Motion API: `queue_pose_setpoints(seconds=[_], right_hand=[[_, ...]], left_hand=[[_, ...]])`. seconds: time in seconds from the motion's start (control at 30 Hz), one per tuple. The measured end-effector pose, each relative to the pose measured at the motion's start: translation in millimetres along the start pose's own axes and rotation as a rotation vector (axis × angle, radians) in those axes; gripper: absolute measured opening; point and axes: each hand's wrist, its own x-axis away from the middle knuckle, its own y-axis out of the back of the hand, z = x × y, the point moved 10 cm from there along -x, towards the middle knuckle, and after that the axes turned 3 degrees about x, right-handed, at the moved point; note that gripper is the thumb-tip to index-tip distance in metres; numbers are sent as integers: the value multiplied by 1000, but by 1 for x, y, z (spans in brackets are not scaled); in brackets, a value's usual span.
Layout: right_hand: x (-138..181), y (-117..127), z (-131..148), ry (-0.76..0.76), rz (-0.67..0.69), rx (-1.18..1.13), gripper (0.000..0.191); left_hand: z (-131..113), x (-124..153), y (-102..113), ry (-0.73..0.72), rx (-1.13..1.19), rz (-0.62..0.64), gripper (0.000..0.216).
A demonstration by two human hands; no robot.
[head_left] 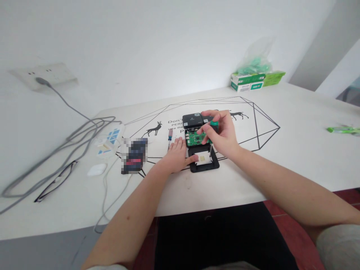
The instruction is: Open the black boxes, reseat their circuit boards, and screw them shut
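Observation:
My right hand [225, 137] grips a screwdriver [214, 123] with a green handle, held upright. Its shaft points down at the right edge of a square black cover [204, 168], which has a white plate [206, 159] in it. Flat beside the cover rests my left hand [177, 156], fingers stretched out and the thumb on the cover's left part. Just beyond the cover lies a green circuit board [194, 138] in a black casing, partly behind my right fingers. A closed black box [192, 120] sits farther back. A second screwdriver [170, 135] lies left of the board.
A pixelated dark object [136, 155], a power strip [115, 135], a white case [97, 170], glasses [56, 182] and coiled grey cable [73, 144] lie to the left. Green-white boxes [247, 80] stand at the back right. A green item [343, 130] lies far right.

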Motion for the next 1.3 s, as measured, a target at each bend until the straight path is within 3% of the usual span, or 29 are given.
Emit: queue_pose_setpoints(seconds=[0.1,0.37,0.7,0.97,1.13,1.3], right_hand=[[1,0,-1,-11,3,13,43],[2,9,-7,-25,-18,43,29],[1,9,7,178,-24,319,26],[0,2,-5,21,-18,63,34],[4,4,-2,-9,-58,76,38],[5,5,-2,-46,-11,38,32]], left_hand=[[0,1,2,-1,-1,-5,111],[-1,0,2,-6,7,0,111],[0,-1,2,-24,1,-31,108],[-2,1,3,-8,14,-1,111],[-3,2,4,-5,18,5,115],[-2,2,5,1,30,3,114]])
